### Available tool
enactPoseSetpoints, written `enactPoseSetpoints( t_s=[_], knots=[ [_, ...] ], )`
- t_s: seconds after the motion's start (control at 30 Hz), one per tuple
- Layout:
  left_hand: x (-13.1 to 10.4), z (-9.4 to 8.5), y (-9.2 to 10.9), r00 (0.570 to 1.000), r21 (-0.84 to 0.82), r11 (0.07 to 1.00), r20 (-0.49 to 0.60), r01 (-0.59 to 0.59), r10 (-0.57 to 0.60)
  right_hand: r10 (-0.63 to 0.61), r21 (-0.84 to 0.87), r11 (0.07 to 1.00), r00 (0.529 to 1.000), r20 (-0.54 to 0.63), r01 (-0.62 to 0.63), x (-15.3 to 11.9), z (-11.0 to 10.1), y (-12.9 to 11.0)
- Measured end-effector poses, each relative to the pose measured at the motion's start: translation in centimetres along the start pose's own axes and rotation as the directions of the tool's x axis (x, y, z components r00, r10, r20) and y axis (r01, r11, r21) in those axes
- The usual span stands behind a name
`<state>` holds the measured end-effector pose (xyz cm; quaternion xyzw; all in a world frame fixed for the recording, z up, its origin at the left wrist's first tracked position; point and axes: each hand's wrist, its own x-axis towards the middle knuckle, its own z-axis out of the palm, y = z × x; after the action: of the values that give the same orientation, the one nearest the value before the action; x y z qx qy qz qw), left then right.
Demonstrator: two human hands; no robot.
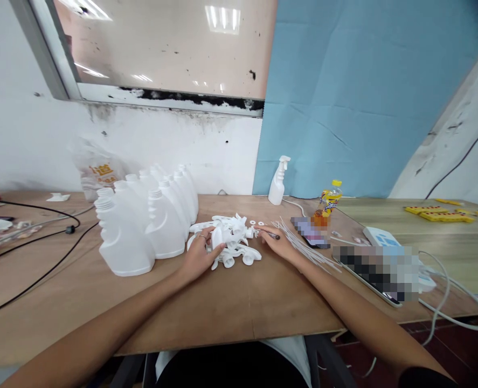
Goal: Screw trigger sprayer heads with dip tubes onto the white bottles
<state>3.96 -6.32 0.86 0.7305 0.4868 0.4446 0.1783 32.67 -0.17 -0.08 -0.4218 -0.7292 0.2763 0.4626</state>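
Note:
My left hand point(199, 253) is closed around a white spray trigger head point(217, 237), at the left side of a pile of similar white trigger heads point(239, 252). My right hand point(278, 245) is closed at the pile's right edge, with a thin pen-like tool point(275, 236) in its fingers; the tool's dark end shows above the knuckles. Just beyond the right fingertips lie small white rings point(253, 222). Thin white tubes point(303, 245) are spread on the table to the right of this hand.
White bottles without caps point(127, 237) stand in rows to the left. At the back are an assembled spray bottle point(277, 186) and a drink bottle point(328, 205). Phones point(368, 275), a power strip point(380, 237) and cables lie right. Black cables point(40, 280) cross the left side.

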Motion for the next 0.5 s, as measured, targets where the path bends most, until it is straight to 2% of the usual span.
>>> enactPoseSetpoints(
  t_s=[0.17, 0.27, 0.37, 0.5],
  knots=[
    [0.2, 0.5, -0.2, 0.998, 0.063, 0.996, -0.029, -0.057, 0.059, 0.121, 0.157, 0.982, 0.987, -0.109, -0.104, 0.5, -0.6, 0.5],
    [0.3, 0.7, -0.5, 0.997, 0.089, 0.994, -0.024, -0.07, 0.072, 0.193, 0.286, 0.948, 0.966, -0.175, -0.137, 2.1, -1.6, 0.8],
    [0.3, 0.8, -0.9, 0.997, 0.102, 0.992, -0.009, -0.075, 0.077, 0.269, 0.427, 0.891, 0.936, -0.225, -0.154, 5.6, -3.6, 1.1],
    [0.3, 1.0, -1.4, 0.996, 0.117, 0.99, -0.009, -0.083, 0.085, 0.404, 0.651, 0.74, 0.884, -0.233, -0.167, 12.3, -7.6, 0.8]
  ],
)
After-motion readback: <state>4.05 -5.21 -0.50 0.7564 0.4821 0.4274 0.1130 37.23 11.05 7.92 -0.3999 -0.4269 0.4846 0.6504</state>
